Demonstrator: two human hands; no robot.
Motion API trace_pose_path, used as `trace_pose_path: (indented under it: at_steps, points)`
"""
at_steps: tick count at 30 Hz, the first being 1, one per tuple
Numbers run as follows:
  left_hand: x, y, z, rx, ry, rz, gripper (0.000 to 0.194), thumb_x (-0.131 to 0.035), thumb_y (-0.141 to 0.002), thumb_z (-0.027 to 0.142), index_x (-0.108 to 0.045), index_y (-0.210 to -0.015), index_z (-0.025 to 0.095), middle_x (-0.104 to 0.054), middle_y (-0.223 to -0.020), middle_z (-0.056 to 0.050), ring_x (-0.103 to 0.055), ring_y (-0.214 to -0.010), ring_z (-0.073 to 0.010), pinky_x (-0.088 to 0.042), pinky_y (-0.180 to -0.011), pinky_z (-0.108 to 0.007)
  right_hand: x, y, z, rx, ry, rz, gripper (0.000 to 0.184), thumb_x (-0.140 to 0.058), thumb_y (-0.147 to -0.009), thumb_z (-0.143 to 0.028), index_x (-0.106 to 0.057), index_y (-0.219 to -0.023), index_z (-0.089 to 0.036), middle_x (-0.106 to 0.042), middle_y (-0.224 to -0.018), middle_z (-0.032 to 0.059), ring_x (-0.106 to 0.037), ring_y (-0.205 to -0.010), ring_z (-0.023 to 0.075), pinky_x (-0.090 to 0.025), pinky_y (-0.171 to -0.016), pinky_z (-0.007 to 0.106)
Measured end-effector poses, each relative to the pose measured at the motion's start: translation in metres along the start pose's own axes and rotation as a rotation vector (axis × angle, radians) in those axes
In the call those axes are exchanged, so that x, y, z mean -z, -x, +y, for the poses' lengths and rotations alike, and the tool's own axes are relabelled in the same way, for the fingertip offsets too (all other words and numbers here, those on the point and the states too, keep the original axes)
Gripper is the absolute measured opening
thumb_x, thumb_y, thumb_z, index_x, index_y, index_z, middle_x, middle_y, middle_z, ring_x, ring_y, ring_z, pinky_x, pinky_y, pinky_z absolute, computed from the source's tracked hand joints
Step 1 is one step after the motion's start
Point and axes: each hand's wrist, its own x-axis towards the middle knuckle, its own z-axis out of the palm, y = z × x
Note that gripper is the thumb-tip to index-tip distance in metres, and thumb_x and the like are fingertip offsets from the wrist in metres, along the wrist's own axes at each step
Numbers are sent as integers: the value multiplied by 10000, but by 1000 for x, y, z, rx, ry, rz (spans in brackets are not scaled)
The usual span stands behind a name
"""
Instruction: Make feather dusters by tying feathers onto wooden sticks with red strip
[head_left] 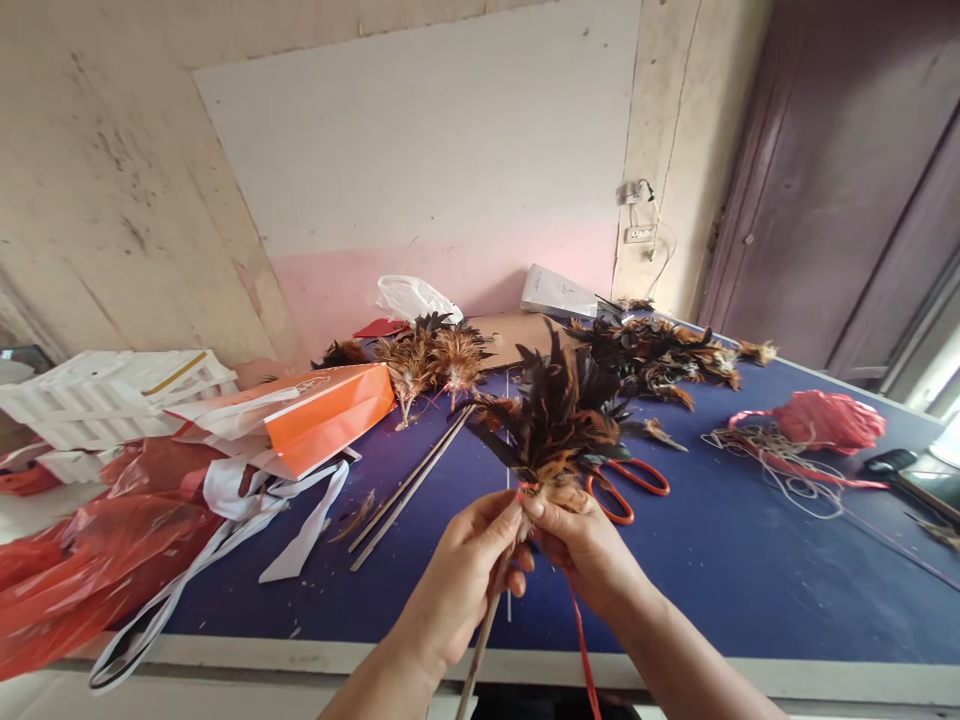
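Note:
A bunch of dark brown and black feathers (pixel 559 415) stands upright on a thin stick (pixel 484 640) in front of me. My left hand (pixel 480 550) is closed around the stick just below the feathers. Pinched at the base of the bunch, my right hand (pixel 577 530) meets the left one at the thumbs. A pink-red string (pixel 581 640) hangs from beneath my right hand, and a bit of it shows at the binding. Exactly what the right fingertips press is partly hidden. Behind that hand lie orange-handled scissors (pixel 649 475), their blades covered by the feathers.
On the blue table (pixel 720 560), two sticks (pixel 412 490) lie left of my hands. Feather bunches (pixel 431 360) and a feather pile (pixel 660 355) sit farther back. An orange-and-white bag (pixel 330 415) and red plastic (pixel 112 540) are left; a pink string ball (pixel 829 420) is right.

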Motion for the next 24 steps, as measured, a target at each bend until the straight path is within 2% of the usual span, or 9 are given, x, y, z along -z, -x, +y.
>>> trace_pose_path:
  at_steps: [2, 4, 8, 10, 14, 18, 20, 24]
  points:
    - [0, -1, 1, 100, 162, -43, 260, -653, -726, 338, -648, -868, 121, -548, -694, -39, -478, -517, -70, -338, -397, -151, 5, 0, -3, -24, 32, -60, 337, -676, -696, -398, -489, -599, -135, -413, -489, -52, -237, -408, 32, -114, -401, 218]
    - [1, -4, 1, 151, 256, -57, 199, -674, -718, 278, -654, -813, 103, -562, -692, -51, -452, -507, -40, -293, -385, -116, 8, -2, -7, -15, 89, -65, 343, -661, -715, -399, -487, -577, -138, -382, -470, -60, -226, -418, 38, -119, -410, 223]
    - [2, -14, 2, 172, 324, -2, 142, -721, -669, 191, -663, -749, 90, -573, -648, -49, -436, -498, -21, -299, -397, -93, 11, -8, -21, 68, 216, -47, 378, -669, -699, -415, -461, -526, -152, -305, -437, -79, -204, -423, 44, -120, -421, 234]
    - [0, -21, 2, 190, 320, 46, 153, -748, -629, 175, -662, -722, 89, -583, -625, -45, -454, -493, -28, -330, -406, -101, 11, -12, -28, 54, 245, -55, 359, -681, -679, -421, -489, -544, -151, -319, -442, -78, -207, -424, 44, -118, -418, 232]
    - [-6, -37, -3, 77, 241, 164, 217, -777, -580, 189, -649, -730, 98, -622, -618, -35, -502, -471, -54, -401, -436, -149, 10, -20, -32, -65, 280, 40, 341, -667, -672, -454, -537, -627, -141, -392, -485, -64, -208, -404, 35, -109, -383, 219]
    - [-9, -49, -8, 19, 183, 223, 313, -778, -583, 203, -615, -837, 123, -660, -653, -49, -545, -477, -92, -445, -465, -195, 9, -28, -31, -84, 248, 158, 332, -664, -672, -440, -509, -636, -148, -417, -502, -59, -247, -383, 30, -121, -363, 207]
    - [-9, -51, -8, 38, 202, 220, 285, -770, -594, 176, -604, -820, 124, -651, -644, -48, -544, -486, -91, -438, -450, -184, 11, -31, -33, -123, 205, 134, 336, -670, -670, -418, -472, -600, -156, -365, -467, -76, -223, -375, 27, -105, -365, 205]
    - [-5, -53, -4, 171, 342, 100, 149, -726, -655, 164, -614, -721, 91, -591, -613, -34, -511, -501, -63, -408, -426, -141, 18, -36, -40, -183, 193, 25, 345, -668, -673, -417, -465, -579, -155, -332, -442, -86, -181, -371, 22, -66, -374, 207]
